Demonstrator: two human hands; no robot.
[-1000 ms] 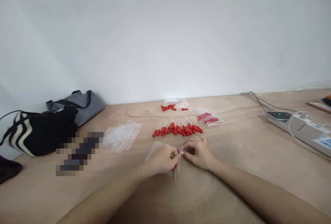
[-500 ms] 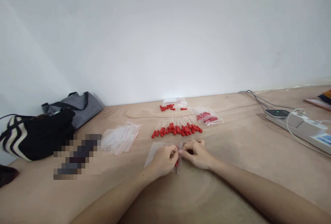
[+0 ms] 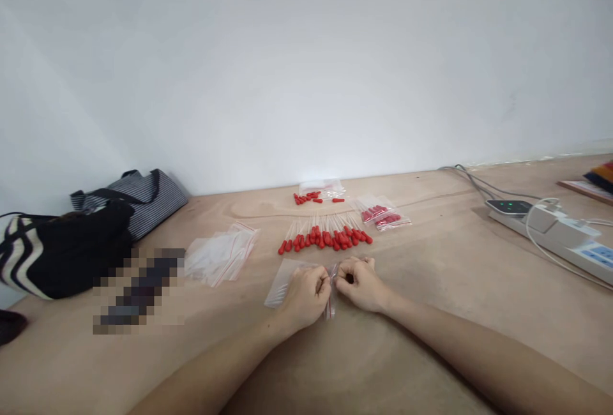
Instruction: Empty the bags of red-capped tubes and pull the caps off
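- Bag [image 3: 278, 286], clear plastic, is pinched at one edge by left hand [image 3: 307, 294] and right hand [image 3: 361, 284], both curled nearly closed.
- Red-ended droppers [image 3: 327, 239] are fanned just beyond, on the counter [image 3: 469, 268].

Pretty bright, soft, coolish light here. The plain off-white wall [image 3: 306, 70] glows most low down, right behind the middle of the surface's far edge. The light-brown wood-grain surface [image 3: 431, 262] gets dimmer toward the near edge, with a soft shadow hugging the bare right forearm [image 3: 469, 345]. Tiny glints on the clear plastic red-striped bag [image 3: 330, 309], but its detail's mushy. Wide-lens stretch toward the frame corners, plus a blocky, pixelated dark patch [image 3: 143, 290] near the left edge.
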